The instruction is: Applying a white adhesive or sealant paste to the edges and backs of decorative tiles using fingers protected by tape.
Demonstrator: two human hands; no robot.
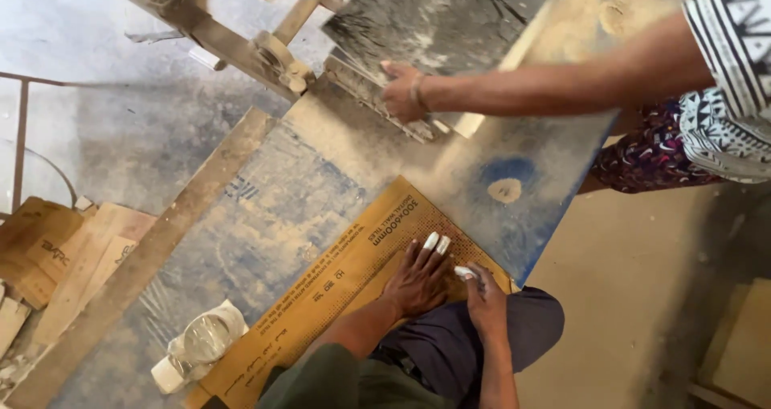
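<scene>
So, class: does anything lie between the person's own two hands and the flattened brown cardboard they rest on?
Nothing visible does. The left hand lies flat on the cardboard, and the right hand rests at its edge. White tape wraps some fingertips. The co-worker's hand is farther up the table.

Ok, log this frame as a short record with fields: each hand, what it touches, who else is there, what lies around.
left hand: flat on the cardboard box, fingertips wrapped in white tape
right hand: rests at the box's edge, one taped finger
co-worker's hand: presses on a grey tile
surface: dusty blue workbench
near left: tape roll on the bench
floor: cardboard scraps
</scene>
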